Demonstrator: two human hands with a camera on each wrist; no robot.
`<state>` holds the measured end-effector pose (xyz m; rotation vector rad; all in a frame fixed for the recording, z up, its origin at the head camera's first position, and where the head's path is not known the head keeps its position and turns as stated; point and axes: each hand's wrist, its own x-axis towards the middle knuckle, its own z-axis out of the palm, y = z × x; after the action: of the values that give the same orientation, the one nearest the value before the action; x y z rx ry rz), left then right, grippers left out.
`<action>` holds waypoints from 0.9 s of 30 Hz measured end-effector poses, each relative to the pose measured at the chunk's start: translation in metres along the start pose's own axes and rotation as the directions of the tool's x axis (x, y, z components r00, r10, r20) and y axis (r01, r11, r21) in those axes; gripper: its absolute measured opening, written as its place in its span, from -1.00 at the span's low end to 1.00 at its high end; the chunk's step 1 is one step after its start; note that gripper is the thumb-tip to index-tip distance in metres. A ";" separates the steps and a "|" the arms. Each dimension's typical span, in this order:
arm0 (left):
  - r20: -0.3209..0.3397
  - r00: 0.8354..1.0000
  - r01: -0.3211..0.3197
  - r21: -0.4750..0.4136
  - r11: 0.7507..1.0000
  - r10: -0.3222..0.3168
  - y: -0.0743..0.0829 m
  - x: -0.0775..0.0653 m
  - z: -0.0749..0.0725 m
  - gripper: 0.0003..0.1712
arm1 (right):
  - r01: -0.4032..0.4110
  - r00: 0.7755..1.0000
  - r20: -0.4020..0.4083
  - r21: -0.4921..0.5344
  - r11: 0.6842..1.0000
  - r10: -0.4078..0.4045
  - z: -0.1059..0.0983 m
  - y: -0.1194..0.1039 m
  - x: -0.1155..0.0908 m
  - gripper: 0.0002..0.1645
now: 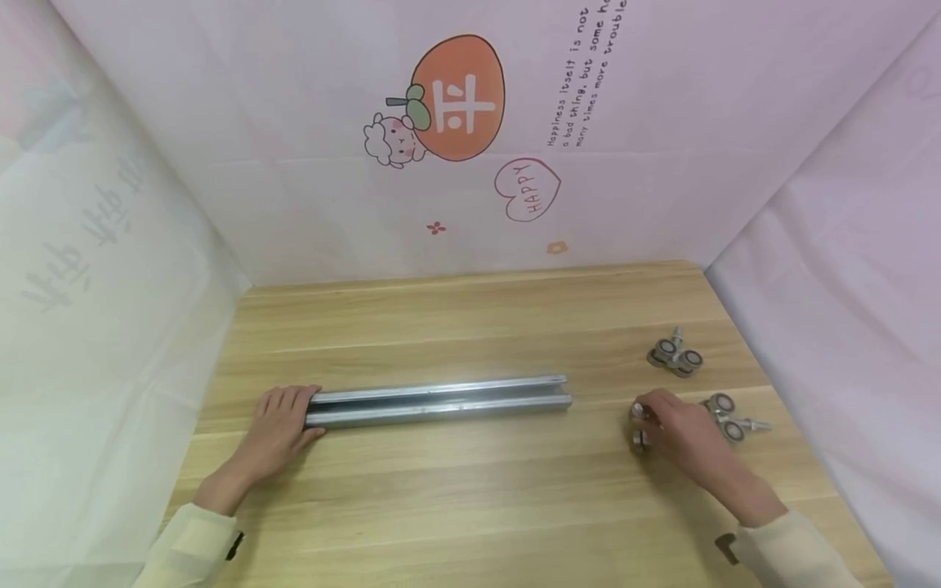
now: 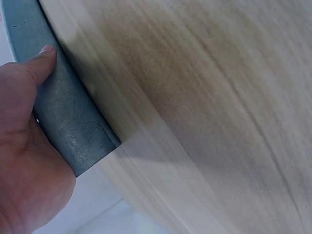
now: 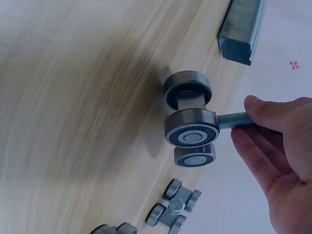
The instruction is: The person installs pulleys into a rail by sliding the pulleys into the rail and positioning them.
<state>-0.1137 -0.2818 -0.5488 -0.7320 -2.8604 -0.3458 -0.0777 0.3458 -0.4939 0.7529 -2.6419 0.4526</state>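
Note:
A silver metal channel rail [image 1: 441, 406] lies across the table, its open slot facing up. At its left end my left hand [image 1: 275, 425] grips it, thumb on the near side and fingers over the far side. In the left wrist view the thumb presses along the outer wall of the rail [image 2: 73, 122]. Right of the rail's other end, my right hand [image 1: 687, 437] holds a roller trolley [image 3: 191, 127]. In the right wrist view, thumb and fingers pinch its threaded bolt [image 3: 235, 120], with the bearing wheels pointing away from the palm.
Two more roller trolleys rest on the table at the right, one farther back [image 1: 675, 355] and another [image 1: 729, 418] partly behind my right hand. Printed white cloth [image 1: 331, 220] walls in the wooden table [image 1: 441, 506] at the back and both sides.

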 end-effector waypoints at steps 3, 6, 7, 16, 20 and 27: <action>0.003 1.000 0.005 -0.005 1.000 -0.005 0.000 0.000 -0.001 -0.18 | -0.039 0.999 -0.016 -0.004 0.999 0.039 -0.002 0.001 -0.002 -0.54; 0.006 1.000 0.009 -0.005 1.000 -0.009 0.001 0.001 -0.001 -0.18 | -0.082 0.996 -0.026 -0.010 0.997 0.081 -0.002 0.002 -0.004 -0.56; 0.007 1.000 0.011 -0.005 1.000 -0.011 0.001 0.001 -0.002 -0.19 | -0.093 0.995 -0.029 -0.010 0.996 0.093 -0.002 0.002 -0.005 -0.56; 0.009 1.000 0.014 0.002 1.000 -0.014 0.001 0.001 -0.001 -0.19 | -0.097 0.995 -0.006 -0.033 0.995 0.097 -0.001 0.005 -0.004 -0.61; 0.010 1.000 0.013 0.005 1.000 -0.013 0.001 0.000 -0.001 -0.19 | -0.172 0.981 0.083 -0.065 0.983 0.177 -0.003 0.003 0.000 -0.64; 0.007 1.000 0.009 0.006 1.000 -0.009 0.000 0.000 0.001 -0.19 | -0.262 0.935 0.217 -0.105 0.959 0.279 -0.005 -0.002 0.010 -0.66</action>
<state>-0.1138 -0.2814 -0.5493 -0.7211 -2.8710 -0.3368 -0.0834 0.3414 -0.4848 0.4400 -2.9796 0.3531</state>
